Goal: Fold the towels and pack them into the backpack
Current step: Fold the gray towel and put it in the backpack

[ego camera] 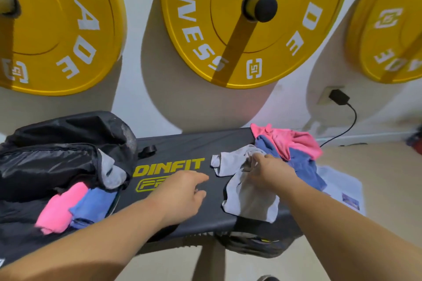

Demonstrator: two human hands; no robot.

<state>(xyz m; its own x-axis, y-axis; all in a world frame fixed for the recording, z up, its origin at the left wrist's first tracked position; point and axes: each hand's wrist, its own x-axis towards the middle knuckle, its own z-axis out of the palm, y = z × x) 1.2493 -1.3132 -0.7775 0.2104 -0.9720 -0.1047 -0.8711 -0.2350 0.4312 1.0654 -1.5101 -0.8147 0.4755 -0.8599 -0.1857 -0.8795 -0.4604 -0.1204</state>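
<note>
A black backpack (57,157) lies open on the left of a dark padded bench (182,143). In its mouth sit a folded pink towel (60,209), a folded blue towel (93,205) and a grey towel (112,172). A crumpled grey towel (246,191) lies on the right half of the bench. My right hand (267,171) pinches its upper part. My left hand (185,191) hovers over the bench logo with fingers apart, holding nothing. Behind the grey towel lie a loose blue towel (303,164) and a loose pink towel (290,139).
Yellow weight plates (251,29) hang on the white wall behind the bench. A black charger (339,97) is plugged in at the right, its cable dropping to the floor. A printed sheet (342,189) lies on the floor right of the bench.
</note>
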